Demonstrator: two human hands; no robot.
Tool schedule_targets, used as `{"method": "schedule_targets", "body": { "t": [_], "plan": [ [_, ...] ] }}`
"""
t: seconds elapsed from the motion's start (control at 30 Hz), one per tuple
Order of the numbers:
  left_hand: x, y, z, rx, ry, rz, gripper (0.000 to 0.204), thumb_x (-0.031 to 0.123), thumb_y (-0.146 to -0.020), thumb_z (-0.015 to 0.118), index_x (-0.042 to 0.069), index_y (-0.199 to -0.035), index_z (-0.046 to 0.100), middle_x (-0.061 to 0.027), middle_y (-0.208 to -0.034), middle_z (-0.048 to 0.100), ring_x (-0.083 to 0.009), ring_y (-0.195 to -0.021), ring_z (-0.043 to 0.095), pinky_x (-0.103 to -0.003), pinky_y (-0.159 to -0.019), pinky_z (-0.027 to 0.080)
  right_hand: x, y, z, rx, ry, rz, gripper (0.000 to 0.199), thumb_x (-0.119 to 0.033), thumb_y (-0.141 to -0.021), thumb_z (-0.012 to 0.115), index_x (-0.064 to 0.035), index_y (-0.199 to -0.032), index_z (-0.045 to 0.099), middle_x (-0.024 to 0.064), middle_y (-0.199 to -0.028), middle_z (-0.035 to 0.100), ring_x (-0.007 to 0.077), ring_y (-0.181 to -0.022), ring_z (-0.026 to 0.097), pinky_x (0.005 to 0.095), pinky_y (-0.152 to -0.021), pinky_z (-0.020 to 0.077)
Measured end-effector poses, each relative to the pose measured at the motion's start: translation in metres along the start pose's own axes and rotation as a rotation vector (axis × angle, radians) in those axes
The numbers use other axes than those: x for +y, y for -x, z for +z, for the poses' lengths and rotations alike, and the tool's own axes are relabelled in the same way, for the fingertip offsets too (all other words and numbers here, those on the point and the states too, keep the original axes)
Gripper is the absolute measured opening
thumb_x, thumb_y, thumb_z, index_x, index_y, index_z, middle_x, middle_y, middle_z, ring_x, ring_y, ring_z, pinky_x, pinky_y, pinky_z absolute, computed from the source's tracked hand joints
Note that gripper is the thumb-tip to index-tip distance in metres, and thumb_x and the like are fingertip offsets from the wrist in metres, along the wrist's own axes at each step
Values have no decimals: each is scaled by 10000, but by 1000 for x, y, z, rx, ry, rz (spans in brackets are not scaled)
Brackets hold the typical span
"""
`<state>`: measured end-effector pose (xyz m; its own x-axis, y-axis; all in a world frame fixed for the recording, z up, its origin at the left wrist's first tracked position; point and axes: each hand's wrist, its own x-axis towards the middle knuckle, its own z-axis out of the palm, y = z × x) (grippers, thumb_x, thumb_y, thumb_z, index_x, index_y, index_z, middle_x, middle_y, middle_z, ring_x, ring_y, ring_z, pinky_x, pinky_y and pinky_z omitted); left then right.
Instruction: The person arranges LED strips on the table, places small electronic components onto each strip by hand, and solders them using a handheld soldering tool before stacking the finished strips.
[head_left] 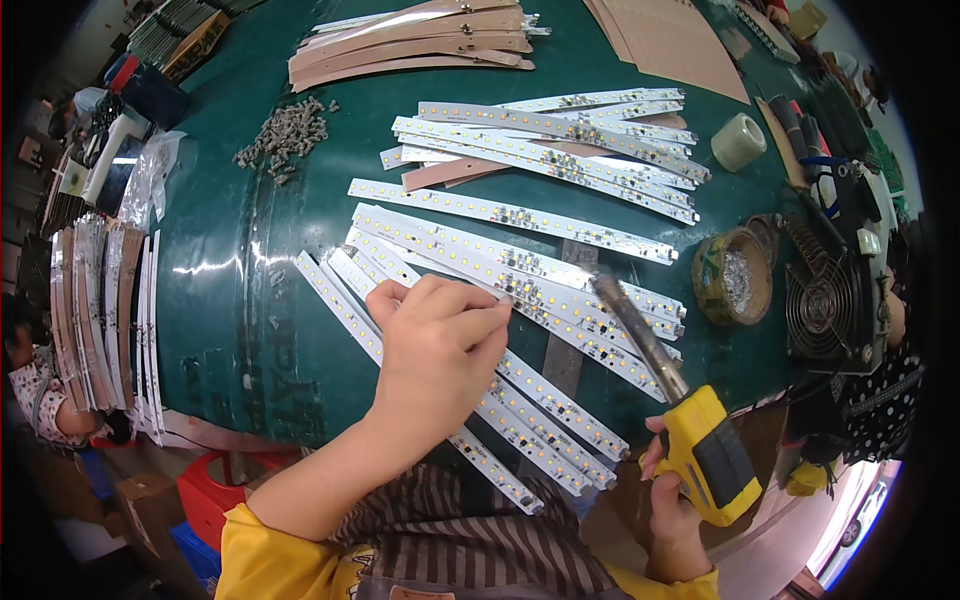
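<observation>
My right hand [672,505] grips a yellow and black soldering gun [712,455]. Its long metal barrel points up and left, and the tip is over the fanned LED strip boards [470,255]. Above those boards my left hand [435,345] is closed in a pinch, thumb and forefinger meeting near the dark components on one strip. What it pinches, if anything, is too small to name. The hand hides the middle of several strips. One separate LED strip [430,200] lies just beyond the fan. A flat grey bar [567,350] runs beneath the strips.
Farther off lie a crossed pile of LED strips [550,135], a heap of small parts [285,138] and stacked brown-backed strips [410,50]. At right are a white roll [738,142], a round container [708,285] and a black fan [822,305]. More strips [95,310] stand at left, near another person.
</observation>
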<state>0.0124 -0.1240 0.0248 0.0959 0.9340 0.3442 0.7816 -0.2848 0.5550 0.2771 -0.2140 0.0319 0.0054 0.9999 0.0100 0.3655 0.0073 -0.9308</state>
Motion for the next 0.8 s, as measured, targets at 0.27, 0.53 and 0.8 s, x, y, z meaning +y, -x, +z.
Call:
{"method": "schedule_targets", "body": {
  "t": [0.27,0.53,0.8],
  "plan": [
    [5,0,1,91,57,-290,167,137,-656,821,120,-804,744,-8,-853,682,-189,-972,586,-365,-903,315,3,-8,3,-39,69,-5,251,-125,-666,713,-16,-890,683,122,-830,658,290,-723,643,346,-645,514],
    [5,0,-1,68,58,-313,170,153,-648,815,123,-802,748,-24,-858,673,-217,-1057,548,-379,-927,309,-8,-23,6,-84,100,-113,251,-97,-637,712,-20,-874,691,114,-806,657,292,-688,641,338,-614,512],
    [2,1,1,87,35,-268,161,162,-646,814,126,-790,750,-36,-845,658,-220,-1022,562,-378,-909,306,-4,-24,6,-81,170,-232,283,-95,-609,700,-28,-884,700,133,-854,670,303,-717,657,341,-643,529]
  ]
}}
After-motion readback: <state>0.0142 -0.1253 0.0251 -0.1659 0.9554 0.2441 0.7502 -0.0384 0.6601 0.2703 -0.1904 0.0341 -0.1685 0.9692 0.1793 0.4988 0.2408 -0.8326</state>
